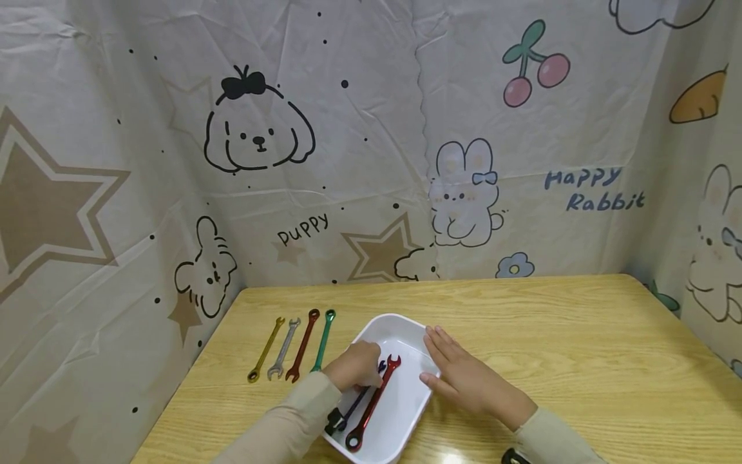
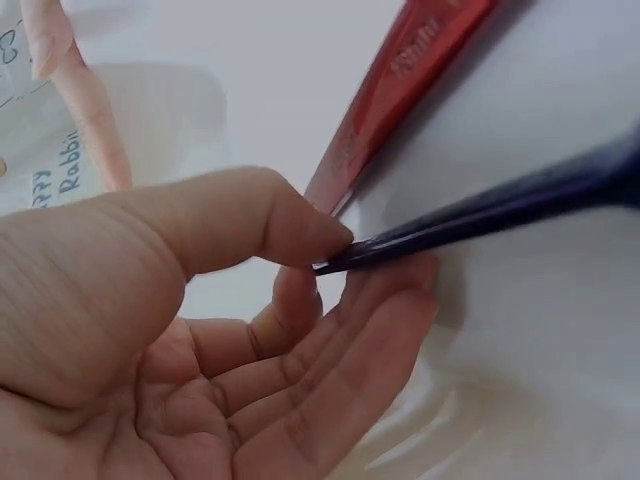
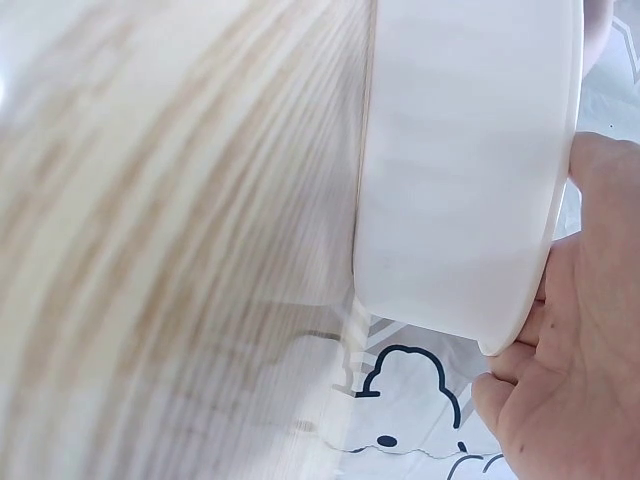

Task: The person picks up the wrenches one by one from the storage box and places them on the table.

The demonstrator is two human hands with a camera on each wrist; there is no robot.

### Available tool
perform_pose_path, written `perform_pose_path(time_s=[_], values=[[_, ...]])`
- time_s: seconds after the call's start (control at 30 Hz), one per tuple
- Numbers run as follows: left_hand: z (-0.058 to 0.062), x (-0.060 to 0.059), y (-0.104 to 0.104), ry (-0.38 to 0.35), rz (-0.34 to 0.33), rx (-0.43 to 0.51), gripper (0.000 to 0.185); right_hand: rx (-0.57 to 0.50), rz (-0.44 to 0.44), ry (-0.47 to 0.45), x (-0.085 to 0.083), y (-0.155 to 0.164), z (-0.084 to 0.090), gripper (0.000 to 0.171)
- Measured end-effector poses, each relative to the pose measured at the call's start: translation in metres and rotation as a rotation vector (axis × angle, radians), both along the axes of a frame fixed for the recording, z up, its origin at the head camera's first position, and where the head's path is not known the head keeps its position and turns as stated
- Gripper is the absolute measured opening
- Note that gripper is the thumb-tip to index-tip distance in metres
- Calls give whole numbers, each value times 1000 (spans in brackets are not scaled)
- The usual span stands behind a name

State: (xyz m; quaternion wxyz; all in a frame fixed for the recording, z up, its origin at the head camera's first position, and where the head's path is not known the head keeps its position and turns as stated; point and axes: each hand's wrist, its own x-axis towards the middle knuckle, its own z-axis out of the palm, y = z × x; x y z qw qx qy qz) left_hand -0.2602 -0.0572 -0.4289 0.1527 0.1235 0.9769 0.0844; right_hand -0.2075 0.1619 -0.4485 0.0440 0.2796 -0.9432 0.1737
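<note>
My left hand point(image 1: 357, 365) reaches into a white plastic bin point(image 1: 414, 401). Between thumb and fingers it pinches one end of a dark blue wrench point(image 2: 490, 208), whose shaft point(image 1: 357, 403) slants down inside the bin. Beside that lies a glossy red wrench point(image 1: 373, 406), open end away from me and ring end near. My right hand point(image 1: 464, 380) rests at the bin's right rim with extended fingers. In the right wrist view its fingertips touch the rim of the bin point(image 3: 460, 180).
Left of the bin, a yellow wrench point(image 1: 266, 351), a silver wrench point(image 1: 285, 348), a red wrench point(image 1: 303, 345) and a green wrench point(image 1: 323, 341) lie in a row on the wooden table point(image 1: 551, 335). A printed cloth point(image 1: 371, 161) hangs behind.
</note>
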Motion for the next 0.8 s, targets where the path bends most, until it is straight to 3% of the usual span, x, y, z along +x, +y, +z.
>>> perform_pose_path(time_s=[0.17, 0.8], values=[[-2, -5, -2, 2, 1, 93, 24, 1, -1, -1, 0, 0, 0, 73], [4, -3, -4, 3, -22, 177, 9, 21, 4, 9, -1, 0, 0, 73]])
